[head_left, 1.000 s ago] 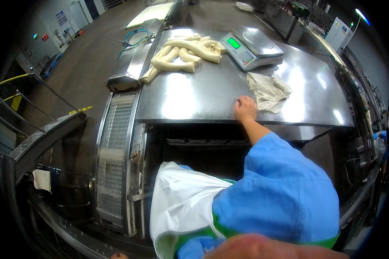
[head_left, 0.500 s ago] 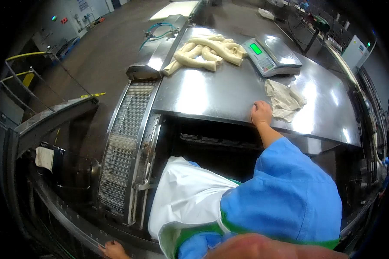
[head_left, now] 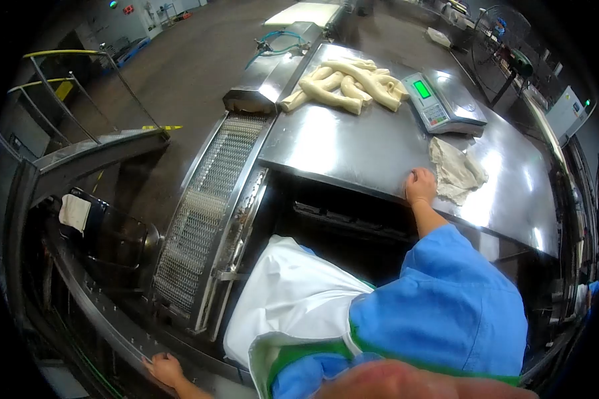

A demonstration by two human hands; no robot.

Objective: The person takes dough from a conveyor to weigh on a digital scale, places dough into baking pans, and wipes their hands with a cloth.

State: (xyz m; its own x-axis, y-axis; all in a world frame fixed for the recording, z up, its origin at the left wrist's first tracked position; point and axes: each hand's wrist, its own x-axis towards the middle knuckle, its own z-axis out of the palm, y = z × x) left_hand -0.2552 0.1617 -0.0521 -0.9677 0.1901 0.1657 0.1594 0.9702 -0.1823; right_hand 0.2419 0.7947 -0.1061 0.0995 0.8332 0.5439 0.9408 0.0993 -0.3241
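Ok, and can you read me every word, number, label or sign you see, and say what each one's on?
No text can be read for certain.
Scale: the green display is lit, but its digits are too blurred.
Keypad: key markings too small.
White cabinet: marks on its front too small.

Head-worn view, tilted down from above.

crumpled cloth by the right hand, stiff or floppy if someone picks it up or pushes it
The crumpled cloth would probably hang floppy, given its soft folds. It looks thin, so likely light for its size. Pushed across the smooth metal table, it may bunch or slide.
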